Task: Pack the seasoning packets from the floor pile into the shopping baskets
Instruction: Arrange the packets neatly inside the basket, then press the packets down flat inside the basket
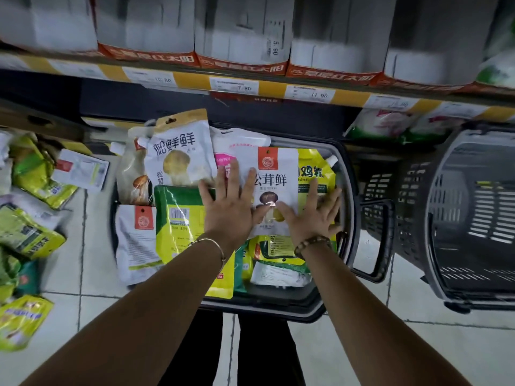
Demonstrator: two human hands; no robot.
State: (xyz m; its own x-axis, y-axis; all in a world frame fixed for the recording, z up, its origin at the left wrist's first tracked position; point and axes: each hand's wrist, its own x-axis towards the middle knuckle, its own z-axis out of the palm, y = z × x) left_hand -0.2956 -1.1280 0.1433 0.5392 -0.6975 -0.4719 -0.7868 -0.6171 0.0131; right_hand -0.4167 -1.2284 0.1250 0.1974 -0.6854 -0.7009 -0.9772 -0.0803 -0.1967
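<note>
Dark plastic basket (pixel 278 307) beneath both hands, crammed with glossy seasoning packets (pixel 178 151) lying flat and overlapping. Left hand (pixel 230 211) and right hand (pixel 310 218) both flat, fingers (pixel 232 174) spread and straight, pressing down on the top layer, gripping nothing. Between the two hands, under the thumbs, a white pouch (pixel 276 168) printed 松茸鲜 with a mushroom picture and a red square logo. Under the right fingertips (pixel 313 185), a yellow spouted pouch (pixel 316 160) marked 鸡精. Left of the left hand, a green-and-yellow pouch (pixel 178 232) showing a barcode. Far left of that hand, the floor pile (pixel 30 196) of more green and yellow packets. Right of the right hand, a second slotted grey basket (pixel 446 218). Beyond the fingertips, shelf tags (pixel 237 86) reading 7.80 and 11.90.
</note>
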